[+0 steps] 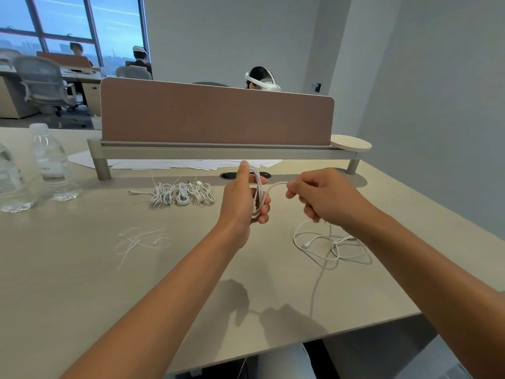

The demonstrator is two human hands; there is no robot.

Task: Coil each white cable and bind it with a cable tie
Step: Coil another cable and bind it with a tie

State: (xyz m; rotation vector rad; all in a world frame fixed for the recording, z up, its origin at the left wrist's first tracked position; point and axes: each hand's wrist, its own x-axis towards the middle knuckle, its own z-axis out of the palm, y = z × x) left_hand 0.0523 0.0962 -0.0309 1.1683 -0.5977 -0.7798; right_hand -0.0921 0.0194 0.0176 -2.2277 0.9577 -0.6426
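My left hand [241, 198] holds several loops of a white cable [258, 187] wound from thumb to curled fingers, above the desk's middle. My right hand [319, 196] pinches the same cable just to the right, the strand running taut between both hands. The rest of this cable [328, 246] lies in loose loops on the desk below my right hand, one end trailing off the near edge. Three bound cable coils [183, 194] lie in a row at the back. Several loose white cable ties [140, 240] lie to the left of my left forearm.
Two clear water bottles [52, 162] stand at the far left. A brown divider panel [216, 116] on a raised rail crosses the back of the beige desk [82, 283], with white papers [191, 164] under it. A person sits behind the panel.
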